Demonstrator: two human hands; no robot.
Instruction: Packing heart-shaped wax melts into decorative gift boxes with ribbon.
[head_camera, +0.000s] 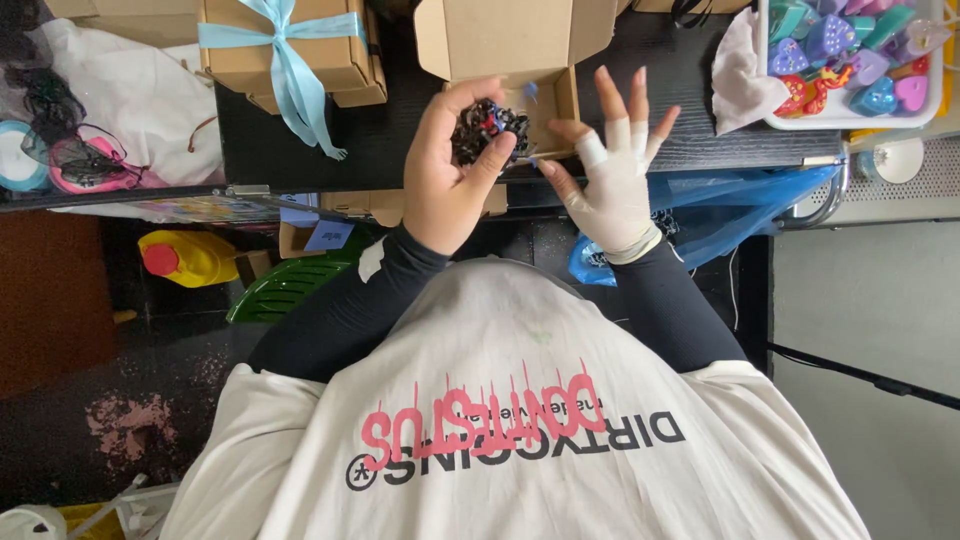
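the left hand (445, 170) is curled tight around a dark shiny bundle (488, 130) with red and blue bits, right at the mouth of the small open box (515, 45). the right hand (612, 175), in a pale wrap, is spread wide and holds nothing, just right of the box, fingers past the near edge of the dark surface (300, 150). left of the box sits a brown box with a blue ribbon (285, 45), with a bare strip of surface between them. far right of the box, a white tray of coloured hearts (850, 60) sits near the surface's right edge. below the box there is open room over the lap.
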